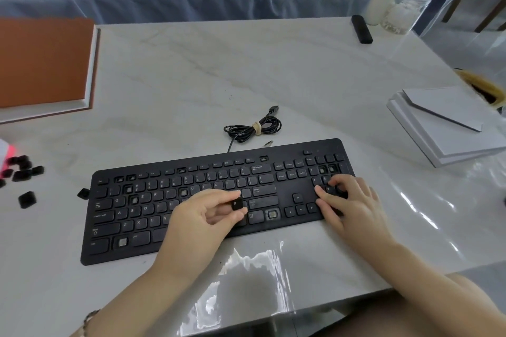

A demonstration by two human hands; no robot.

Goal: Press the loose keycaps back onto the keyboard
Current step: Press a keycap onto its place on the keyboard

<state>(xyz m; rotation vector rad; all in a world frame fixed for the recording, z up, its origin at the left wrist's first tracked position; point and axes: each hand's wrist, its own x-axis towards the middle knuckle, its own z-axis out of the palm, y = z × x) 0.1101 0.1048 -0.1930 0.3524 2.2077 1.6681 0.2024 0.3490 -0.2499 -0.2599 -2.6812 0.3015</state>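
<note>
Nearest, over the middle of the keyboard (290,189): left hand (197,217) pinching one black keycap (237,204) between thumb and forefinger, just above the keys. On the number pad: right hand (349,201), fingers bent, tips resting down, gripping nothing visible. Several bare key sockets across the board. Far left on table (191,76): loose keycaps (23,168), scattered. Behind keyboard: coiled cable (253,128).

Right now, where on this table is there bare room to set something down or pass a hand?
Widest bare patch: the table beyond the cable, between the orange book and the black stick. Another: the near-left corner, in front of the keyboard. Crowded: loose keycaps at the left edge; white stack on the right.
</note>
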